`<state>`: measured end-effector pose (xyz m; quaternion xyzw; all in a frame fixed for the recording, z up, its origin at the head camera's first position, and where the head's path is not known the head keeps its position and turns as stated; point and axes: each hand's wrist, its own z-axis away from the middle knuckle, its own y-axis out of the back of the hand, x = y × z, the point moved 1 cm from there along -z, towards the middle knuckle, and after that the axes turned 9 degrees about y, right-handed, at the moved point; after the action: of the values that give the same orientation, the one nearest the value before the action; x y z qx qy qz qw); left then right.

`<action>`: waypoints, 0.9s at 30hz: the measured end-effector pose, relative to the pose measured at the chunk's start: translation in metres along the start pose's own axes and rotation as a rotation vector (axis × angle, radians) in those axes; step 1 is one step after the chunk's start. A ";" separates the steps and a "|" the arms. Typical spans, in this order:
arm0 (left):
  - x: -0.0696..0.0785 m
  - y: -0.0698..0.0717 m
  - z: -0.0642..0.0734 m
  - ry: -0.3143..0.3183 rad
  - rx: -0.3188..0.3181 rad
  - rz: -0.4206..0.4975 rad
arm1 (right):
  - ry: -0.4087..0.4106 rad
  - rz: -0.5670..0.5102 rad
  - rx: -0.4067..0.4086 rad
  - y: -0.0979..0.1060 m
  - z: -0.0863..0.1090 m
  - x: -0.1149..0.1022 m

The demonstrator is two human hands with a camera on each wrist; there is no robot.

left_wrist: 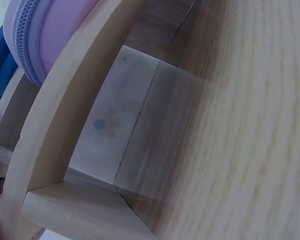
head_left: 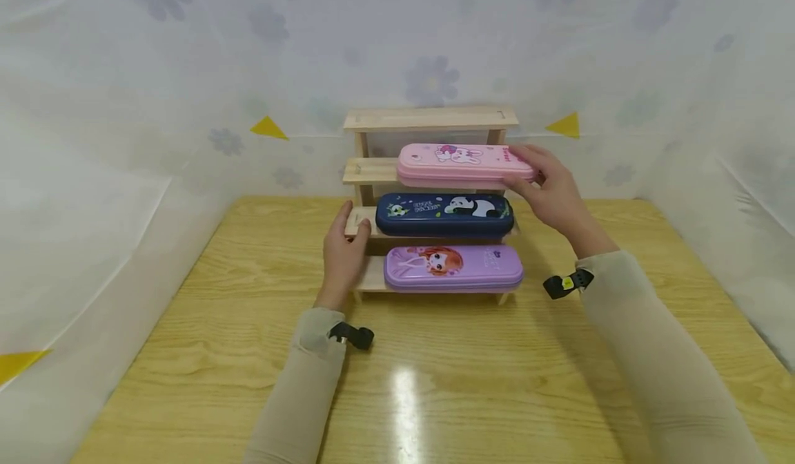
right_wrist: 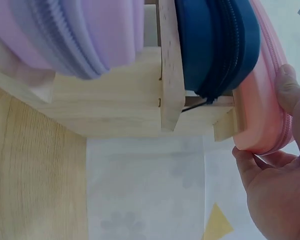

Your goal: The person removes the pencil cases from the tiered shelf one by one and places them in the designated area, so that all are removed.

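My right hand (head_left: pixel 549 186) grips the right end of a pink pencil case (head_left: pixel 462 163) with a bunny print, held over the third step of a tiered wooden rack (head_left: pixel 430 118). In the right wrist view the thumb and fingers pinch that pink case (right_wrist: pixel 262 100) near its zip. A navy pencil case (head_left: pixel 444 215) with a panda lies on the step below. On the lowest step rests a purple pencil case (head_left: pixel 453 268) with a red-haired figure. My left hand (head_left: pixel 345 253) rests on the rack's left side, thumb and fingers about the navy case's step.
The rack stands on a wood-grain table (head_left: pixel 248 353) toward its back edge. Behind and beside hangs pale flowered cloth (head_left: pixel 348 29) with yellow triangles (head_left: pixel 270 128). The rack's top board lies above the pink case.
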<state>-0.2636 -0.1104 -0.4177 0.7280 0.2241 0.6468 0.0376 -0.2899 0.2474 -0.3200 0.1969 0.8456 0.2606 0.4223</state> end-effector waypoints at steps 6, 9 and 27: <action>0.000 -0.002 0.001 0.000 -0.006 0.006 | -0.016 -0.014 0.036 0.009 0.011 0.006; -0.001 -0.003 0.000 0.002 0.002 0.000 | -0.023 -0.022 0.050 0.013 0.015 0.010; -0.001 -0.005 0.001 0.003 0.001 -0.005 | -0.048 0.010 0.138 0.037 0.037 0.027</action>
<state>-0.2644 -0.1059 -0.4204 0.7266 0.2262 0.6477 0.0384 -0.2707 0.3016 -0.3324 0.2360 0.8501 0.1989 0.4266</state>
